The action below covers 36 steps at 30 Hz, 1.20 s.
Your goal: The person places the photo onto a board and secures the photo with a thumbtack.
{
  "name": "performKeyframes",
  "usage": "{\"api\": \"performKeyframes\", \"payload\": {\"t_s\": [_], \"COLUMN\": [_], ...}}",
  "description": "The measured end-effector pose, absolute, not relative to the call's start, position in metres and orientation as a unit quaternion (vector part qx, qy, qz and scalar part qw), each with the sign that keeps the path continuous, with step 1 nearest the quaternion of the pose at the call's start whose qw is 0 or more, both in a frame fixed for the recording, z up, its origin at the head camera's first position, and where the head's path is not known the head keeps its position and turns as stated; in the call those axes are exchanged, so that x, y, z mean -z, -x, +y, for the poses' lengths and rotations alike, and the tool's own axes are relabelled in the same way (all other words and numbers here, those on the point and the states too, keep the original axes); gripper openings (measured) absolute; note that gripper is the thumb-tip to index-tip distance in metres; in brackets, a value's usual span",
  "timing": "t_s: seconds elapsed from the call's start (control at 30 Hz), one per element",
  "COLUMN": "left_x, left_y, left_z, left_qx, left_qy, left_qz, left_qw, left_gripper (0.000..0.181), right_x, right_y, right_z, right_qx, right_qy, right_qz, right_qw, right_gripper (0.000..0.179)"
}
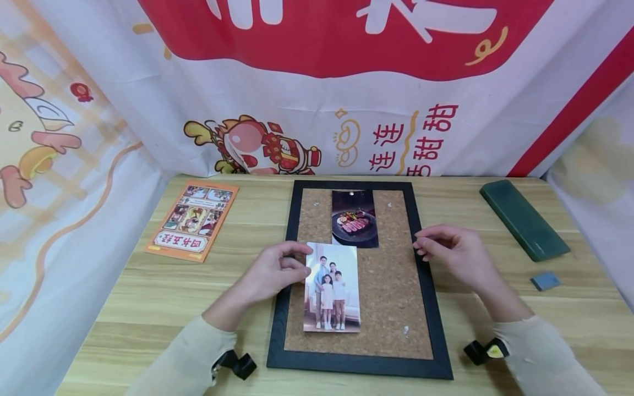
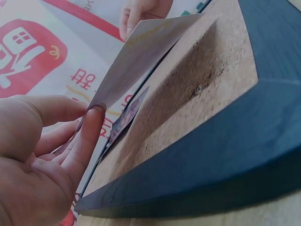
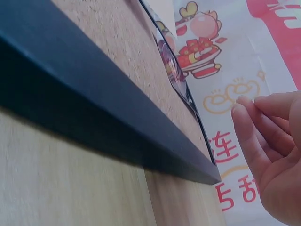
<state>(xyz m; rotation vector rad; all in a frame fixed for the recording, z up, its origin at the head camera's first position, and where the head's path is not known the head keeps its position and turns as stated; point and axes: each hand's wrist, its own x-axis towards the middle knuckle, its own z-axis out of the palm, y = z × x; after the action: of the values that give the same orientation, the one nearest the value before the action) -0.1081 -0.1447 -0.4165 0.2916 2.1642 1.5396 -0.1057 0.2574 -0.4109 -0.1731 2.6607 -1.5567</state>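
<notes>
A family photo print (image 1: pixel 331 291) is pinched at its upper left edge by my left hand (image 1: pixel 277 269), thumb on one side and fingers on the other. In the left wrist view its pale back (image 2: pixel 141 61) is tilted up from the corkboard (image 1: pixel 386 302). A food photo (image 1: pixel 354 220) hangs near the board's top, with a small pin (image 1: pixel 351 193) at its upper edge. My right hand (image 1: pixel 458 256) is over the board's right black frame, thumb and fingertips drawn together. I cannot tell whether something tiny is between them.
Small clear pins (image 1: pixel 406 331) dot the cork. An orange printed card (image 1: pixel 193 220) lies left of the board on the wooden table (image 1: pixel 148 308). To the right are a dark green case (image 1: pixel 524 220) and a small blue-grey block (image 1: pixel 546 281). A printed cloth (image 1: pixel 307 99) hangs behind.
</notes>
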Motion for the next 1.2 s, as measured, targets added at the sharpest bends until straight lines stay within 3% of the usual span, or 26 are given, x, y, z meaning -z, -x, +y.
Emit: {"api": "performKeyframes", "payload": {"t_s": [0.7, 1.2], "left_x": [0.417, 0.42], "left_y": [0.108, 0.111], "left_z": [-0.12, -0.108], "left_qx": [-0.577, -0.569], "left_qy": [-0.124, -0.124], "left_qz": [0.765, 0.768], "left_qw": [0.256, 0.268], "left_gripper": [0.045, 0.042], "right_x": [0.404, 0.405], "right_y": [0.105, 0.112], "right_z": [0.229, 0.209], "right_qx": [0.502, 0.518], "right_qy": [0.085, 0.1], "right_qz": [0.859, 0.844], "right_qw": [0.048, 0.095], "right_gripper": [0.017, 0.016]}}
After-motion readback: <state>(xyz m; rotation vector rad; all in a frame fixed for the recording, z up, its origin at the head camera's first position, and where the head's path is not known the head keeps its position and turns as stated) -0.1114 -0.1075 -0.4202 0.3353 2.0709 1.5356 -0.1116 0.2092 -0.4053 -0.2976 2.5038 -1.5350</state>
